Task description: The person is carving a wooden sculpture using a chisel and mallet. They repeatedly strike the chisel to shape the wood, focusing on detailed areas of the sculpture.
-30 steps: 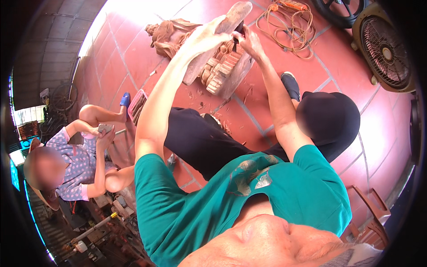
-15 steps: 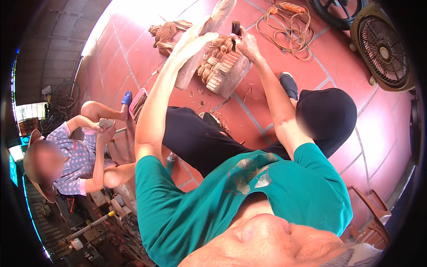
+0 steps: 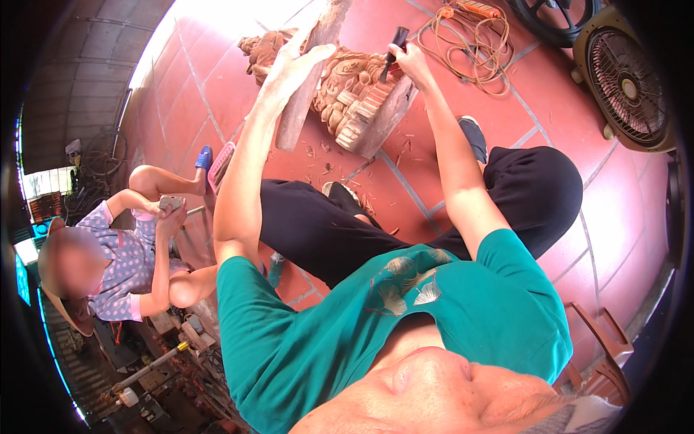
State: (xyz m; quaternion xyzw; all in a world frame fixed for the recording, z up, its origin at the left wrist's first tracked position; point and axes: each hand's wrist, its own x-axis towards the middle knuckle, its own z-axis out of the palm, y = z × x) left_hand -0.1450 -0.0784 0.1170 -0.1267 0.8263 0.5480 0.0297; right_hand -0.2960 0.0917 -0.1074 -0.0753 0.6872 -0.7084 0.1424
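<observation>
My left hand (image 3: 302, 66) is closed round a long, rough wooden bat (image 3: 295, 119), held slanting above the left side of a carved wooden block (image 3: 343, 94). The block lies on the floor in front of me, with rounded, layered relief and a flat, plain right side. In my right hand (image 3: 413, 64) is a dark-handled chisel (image 3: 395, 49), pinched in the fingers and tilted. Its lower end points down at the block's upper right edge; whether the tip touches the wood I cannot tell. Wood chips (image 3: 369, 195) lie around the block.
Coiled orange cable (image 3: 470, 50), a box fan (image 3: 625, 87) and a black wheel (image 3: 557, 22) are at the far right. Another carved brown piece (image 3: 264, 54) lies beyond my left hand. At left, a seated person (image 3: 126, 253) holds a phone (image 3: 171, 202). A brown chair (image 3: 603, 354) stands near right.
My left hand and the bat have shifted left, away from the chisel, showing more of the carving. My right hand has moved slightly right, and the chisel leans more.
</observation>
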